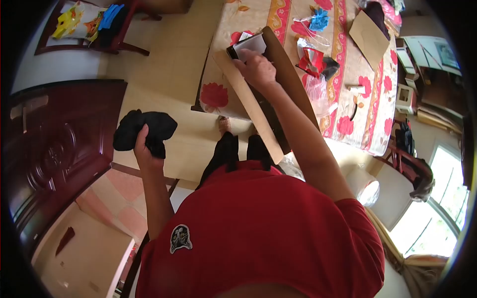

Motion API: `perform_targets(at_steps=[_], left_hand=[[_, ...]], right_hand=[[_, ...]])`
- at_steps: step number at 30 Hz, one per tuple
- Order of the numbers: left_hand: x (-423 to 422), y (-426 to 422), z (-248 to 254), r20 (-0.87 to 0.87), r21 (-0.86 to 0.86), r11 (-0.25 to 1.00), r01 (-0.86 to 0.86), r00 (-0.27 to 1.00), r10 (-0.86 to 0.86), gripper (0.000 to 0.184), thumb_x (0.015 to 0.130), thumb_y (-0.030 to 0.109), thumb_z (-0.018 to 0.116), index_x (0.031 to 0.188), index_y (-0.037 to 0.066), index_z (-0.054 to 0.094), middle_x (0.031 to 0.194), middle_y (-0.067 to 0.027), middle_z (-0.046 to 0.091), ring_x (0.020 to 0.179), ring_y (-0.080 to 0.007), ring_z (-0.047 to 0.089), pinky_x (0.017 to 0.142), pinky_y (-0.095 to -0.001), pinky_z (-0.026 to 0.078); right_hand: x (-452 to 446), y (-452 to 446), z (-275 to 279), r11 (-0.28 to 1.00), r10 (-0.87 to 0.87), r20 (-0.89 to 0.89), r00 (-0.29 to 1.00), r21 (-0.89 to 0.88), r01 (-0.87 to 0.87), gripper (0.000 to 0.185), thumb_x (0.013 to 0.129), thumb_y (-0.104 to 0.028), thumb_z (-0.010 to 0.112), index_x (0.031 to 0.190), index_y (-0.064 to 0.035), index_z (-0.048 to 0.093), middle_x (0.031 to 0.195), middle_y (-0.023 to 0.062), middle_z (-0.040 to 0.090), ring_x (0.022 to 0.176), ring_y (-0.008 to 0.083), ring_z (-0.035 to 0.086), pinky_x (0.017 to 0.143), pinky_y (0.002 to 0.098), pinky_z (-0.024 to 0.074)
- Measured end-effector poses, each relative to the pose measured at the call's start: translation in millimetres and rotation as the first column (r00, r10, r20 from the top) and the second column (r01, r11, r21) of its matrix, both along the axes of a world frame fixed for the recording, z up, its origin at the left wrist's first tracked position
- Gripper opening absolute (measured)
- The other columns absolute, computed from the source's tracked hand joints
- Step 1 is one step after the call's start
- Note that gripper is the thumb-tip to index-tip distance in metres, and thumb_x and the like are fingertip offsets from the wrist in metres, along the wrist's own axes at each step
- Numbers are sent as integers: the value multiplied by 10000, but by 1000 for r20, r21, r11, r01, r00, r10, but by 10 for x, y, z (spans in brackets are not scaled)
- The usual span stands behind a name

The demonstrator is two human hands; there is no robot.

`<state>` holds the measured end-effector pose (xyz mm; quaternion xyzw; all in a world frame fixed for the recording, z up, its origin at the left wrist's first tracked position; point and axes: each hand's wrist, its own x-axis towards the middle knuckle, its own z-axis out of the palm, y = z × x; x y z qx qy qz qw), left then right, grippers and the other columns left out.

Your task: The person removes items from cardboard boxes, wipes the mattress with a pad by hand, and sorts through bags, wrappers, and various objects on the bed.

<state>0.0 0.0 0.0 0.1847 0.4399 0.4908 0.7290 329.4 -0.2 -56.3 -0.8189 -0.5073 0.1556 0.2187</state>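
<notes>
My left hand (143, 144) is closed around a bunched black cloth (155, 124), held out to the left above the floor. The kind of garment, if it is one, cannot be made out. A long brown cardboard box (290, 74), dark inside, juts over the near edge of the table. Over its far end my right hand (259, 72) reaches in with bent fingers, beside a grey-white piece (251, 45) inside. What those fingers pinch, if anything, is hidden by the hand. My right forearm crosses the box and covers part of its interior.
On the flowered tablecloth (214, 94) lie a blue crumpled item (319, 20), red-and-clear packaging (312, 62), pink plastic (320, 92) and a flat brown cardboard piece (368, 37). A chair (119, 47) holding bags stands at upper left. A dark red door (59, 149) is at left.
</notes>
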Motion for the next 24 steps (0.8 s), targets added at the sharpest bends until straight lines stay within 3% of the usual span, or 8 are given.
perform_targets(at_steps=[2,3,8,14,18,24], left_hand=[[-37,-98,75,-23,-20,1000,-11,1000,10,345,827,79,564,1161,16,502,1075,-123,582,1002,-254,572,905,-370,453],[23,-75,138,-61,-17,999,-39,997,38,342,827,78,563,1158,15,503,1073,-123,582,1000,-253,573,905,-368,454],[-17,-206,115,-116,-89,983,-160,982,150,343,833,74,557,1167,20,500,1072,-125,583,995,-251,577,910,-370,452],[70,-174,-12,-40,-166,975,-149,989,144,375,837,67,557,1204,39,485,1075,-118,584,996,-247,577,907,-371,455],[130,-110,15,-44,-134,983,-123,992,118,378,840,64,555,1211,49,484,1082,-112,581,996,-246,577,912,-374,452],[200,-46,6,-66,-115,988,-103,993,96,349,838,78,561,1181,48,505,1077,-111,587,987,-243,583,907,-374,458]], right_hand=[[-106,94,-377,996,22,211,977,77,-39,136,809,-276,513,783,-166,589,725,68,611,615,296,628,510,415,502],[-112,84,-440,976,42,202,979,203,-83,107,821,-225,484,795,-170,572,677,51,591,564,278,615,466,392,489],[-276,-384,-497,933,39,138,990,350,-86,66,780,-129,579,842,-118,599,645,37,584,528,247,595,443,359,465],[-108,-402,-456,932,37,154,987,352,-90,43,769,-87,579,783,-117,606,626,32,567,512,221,578,423,333,447],[27,-508,-437,901,50,140,989,421,-105,285,719,-89,591,1001,-126,613,654,32,557,511,211,574,443,325,456],[133,-589,-163,886,85,129,988,445,-134,336,722,-67,621,1051,-126,603,672,53,550,548,226,573,475,332,462]])
